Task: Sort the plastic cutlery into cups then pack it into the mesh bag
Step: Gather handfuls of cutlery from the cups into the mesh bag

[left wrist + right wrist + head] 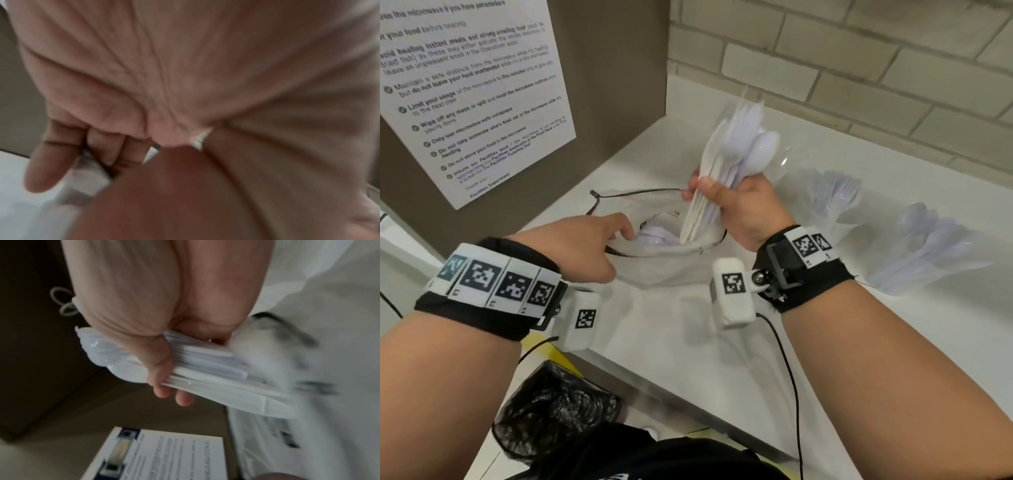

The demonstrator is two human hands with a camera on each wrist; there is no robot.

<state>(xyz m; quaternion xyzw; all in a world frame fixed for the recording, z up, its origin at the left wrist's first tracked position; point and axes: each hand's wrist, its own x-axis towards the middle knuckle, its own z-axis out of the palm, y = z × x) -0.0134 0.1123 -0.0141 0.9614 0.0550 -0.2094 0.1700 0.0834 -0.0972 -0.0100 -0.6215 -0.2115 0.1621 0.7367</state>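
A white mesh bag [671,270] lies on the counter with its mouth open and some white cutlery [654,236] inside. My left hand [599,240] pinches the bag's near rim and black drawstring [90,175], holding the mouth open. Just above the opening, my right hand [739,205] grips a bundle of white plastic spoons and knives [743,150]. The handles point down into the bag's mouth. In the right wrist view my fingers wrap round the bundle [205,374].
Two clear cups stand to the right, one with forks [835,195] and one with spoons [928,236]. A brown panel with a notice sheet [476,92] rises on the left, with a brick wall behind. A black-lined bin [551,411] sits below the counter's front edge.
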